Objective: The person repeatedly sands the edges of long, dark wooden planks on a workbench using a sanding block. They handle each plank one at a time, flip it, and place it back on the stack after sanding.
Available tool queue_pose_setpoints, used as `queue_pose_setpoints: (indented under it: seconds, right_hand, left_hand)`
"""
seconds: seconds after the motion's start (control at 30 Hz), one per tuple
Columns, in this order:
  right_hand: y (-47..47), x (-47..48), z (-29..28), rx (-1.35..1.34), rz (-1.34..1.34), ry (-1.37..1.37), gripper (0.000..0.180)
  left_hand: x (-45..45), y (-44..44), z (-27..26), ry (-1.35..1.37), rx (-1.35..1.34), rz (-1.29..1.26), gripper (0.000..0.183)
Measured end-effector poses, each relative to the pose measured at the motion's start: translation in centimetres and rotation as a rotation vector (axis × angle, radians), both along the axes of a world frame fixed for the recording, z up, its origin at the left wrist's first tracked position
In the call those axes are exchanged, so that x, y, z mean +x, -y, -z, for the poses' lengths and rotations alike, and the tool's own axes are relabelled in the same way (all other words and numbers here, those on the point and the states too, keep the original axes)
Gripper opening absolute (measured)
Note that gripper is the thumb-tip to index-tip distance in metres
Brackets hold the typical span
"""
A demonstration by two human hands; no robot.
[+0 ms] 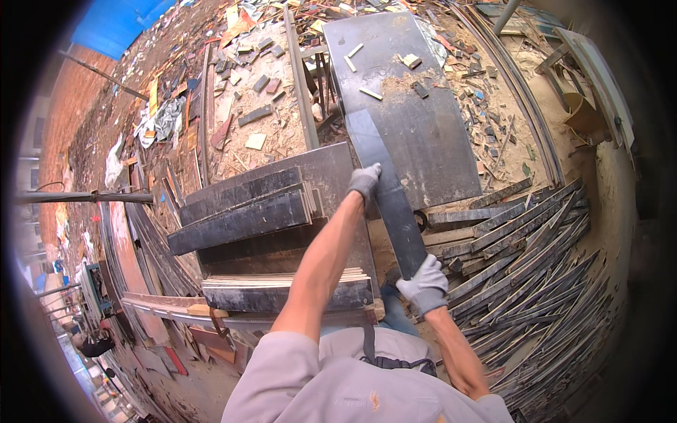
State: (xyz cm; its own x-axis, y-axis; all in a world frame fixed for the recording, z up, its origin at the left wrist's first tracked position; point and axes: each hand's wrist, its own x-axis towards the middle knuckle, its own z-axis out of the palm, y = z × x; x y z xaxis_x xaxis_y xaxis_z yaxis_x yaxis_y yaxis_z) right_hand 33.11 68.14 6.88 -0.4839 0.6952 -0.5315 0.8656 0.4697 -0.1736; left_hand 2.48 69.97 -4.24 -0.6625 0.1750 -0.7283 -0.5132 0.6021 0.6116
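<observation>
A long strip of black-faced plywood (398, 211) lies between my two hands, its far end over a metal tabletop (439, 143). My left hand (366, 181), in a grey work glove, grips the strip's left edge near its middle. At the near end my right hand (426, 285), gloved the same way, holds the strip's corner close to my body. To the left, a stack of black-faced plywood strips (243, 219) rests on a second metal surface (338, 172). Another stack with pale edges (291, 293) lies nearer me, partly hidden by my left forearm.
A large heap of narrow wood offcuts (518, 280) fills the ground to the right. Small wood pieces (371, 93) and sawdust lie on the metal tabletop. Metal rails (300, 79) and scattered scraps (256, 113) are beyond. A pole (87, 197) juts in from the left.
</observation>
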Motion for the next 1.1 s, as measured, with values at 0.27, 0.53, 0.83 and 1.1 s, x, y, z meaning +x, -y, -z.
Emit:
queue_pose_setpoints:
  seconds: [0.27, 0.53, 0.83, 1.1]
  right_hand:
    - [-4.3, 5.8, -2.0, -0.029, -0.098, 0.177, 0.097]
    - [-4.9, 4.5, -2.4, -0.031, -0.11, 0.203, 0.097]
    - [-5.0, 4.0, -1.8, -0.024, -0.119, 0.216, 0.093]
    - [-4.3, 3.2, -1.7, -0.066, -0.071, 0.173, 0.097]
  left_hand:
    - [7.4, -0.2, 3.3, 0.126, 0.074, -0.167, 0.07]
    - [6.2, -0.6, 5.2, 0.092, 0.108, -0.141, 0.072]
    - [5.1, -0.7, 7.5, 0.097, 0.165, -0.139, 0.068]
    - [4.5, -0.6, 4.8, 0.081, 0.09, -0.153, 0.063]
